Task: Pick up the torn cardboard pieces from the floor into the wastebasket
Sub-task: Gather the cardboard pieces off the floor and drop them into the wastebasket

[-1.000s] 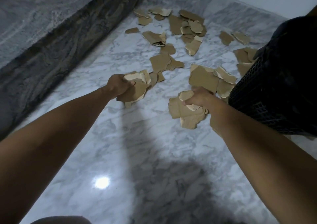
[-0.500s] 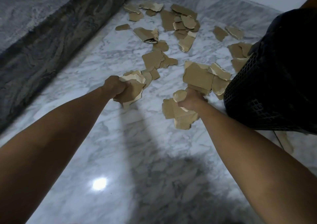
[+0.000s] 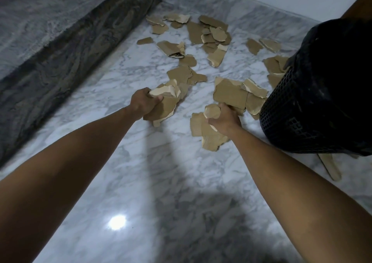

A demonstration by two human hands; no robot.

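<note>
My left hand and right hand each clutch a bunch of torn cardboard pieces at mid-frame, gathered to dump into the wastebasket at right, while more scraps litter the floor beyond.

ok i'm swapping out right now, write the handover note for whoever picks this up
Left hand: grips a wad of cardboard low over the floor.
Right hand: grips a second wad, close beside the basket.
Basket: black mesh with a dark liner, right of both hands; its inside is not visible.
Done: two handfuls gathered, not yet dropped in.
Left: bin both wads, then clear the loose pieces scattered ahead to the far wall, the ones against the basket, and a strip poking out from under its near side.
</note>
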